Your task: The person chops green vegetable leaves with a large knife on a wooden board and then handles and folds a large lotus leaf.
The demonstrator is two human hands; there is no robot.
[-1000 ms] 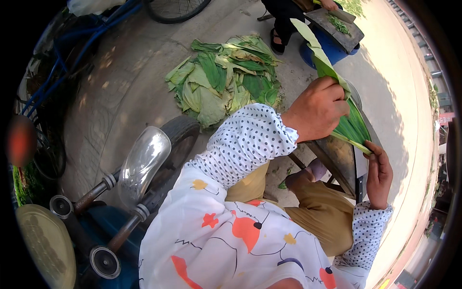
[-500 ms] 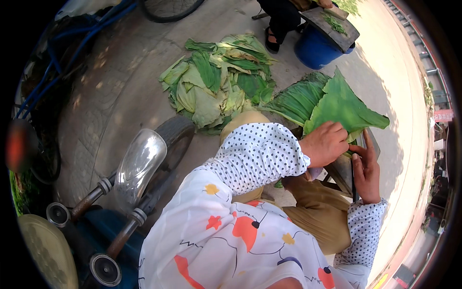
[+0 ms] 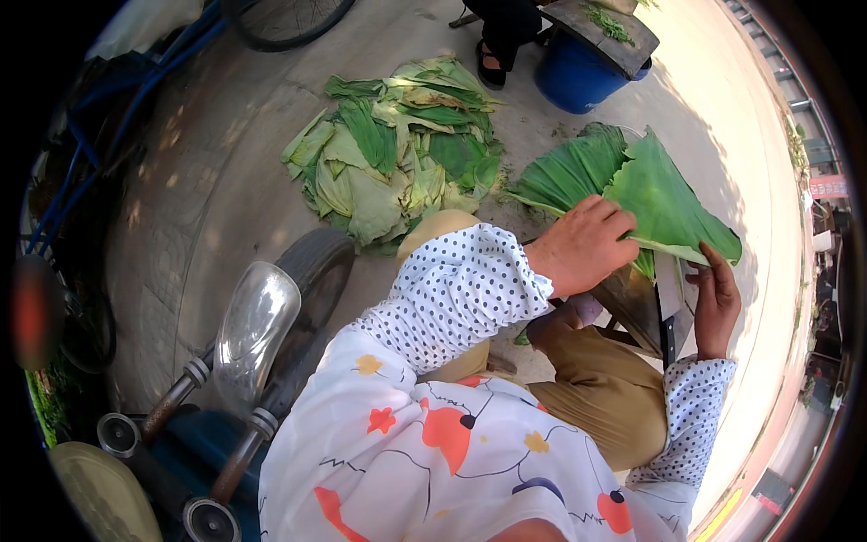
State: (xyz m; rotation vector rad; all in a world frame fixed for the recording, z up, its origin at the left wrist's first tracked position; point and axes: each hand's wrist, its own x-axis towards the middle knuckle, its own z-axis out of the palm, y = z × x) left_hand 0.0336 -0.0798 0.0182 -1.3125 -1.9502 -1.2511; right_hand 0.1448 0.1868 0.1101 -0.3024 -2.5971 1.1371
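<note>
A large green leaf spreads in front of me, overlapping another broad, ribbed leaf on its left. My left hand is closed on the near left edge of the large leaf. My right hand pinches the same leaf's near right corner between thumb and fingers. Between my hands, a knife with a black handle and a wide pale blade lies on a worn wooden board. The leaves hide the far part of the board and of the blade.
A heap of green and yellowing leaves lies on the pavement ahead. Beyond it, a person's foot stands near a blue tub topped by a board with chopped greens. A cycle's wheel and chrome mudguard are close on my left.
My hands have drawn apart, the left one leftward and the right one slightly rightward. The leaf's near edge now stretches between them, and the knife's blade and handle have come into sight.
</note>
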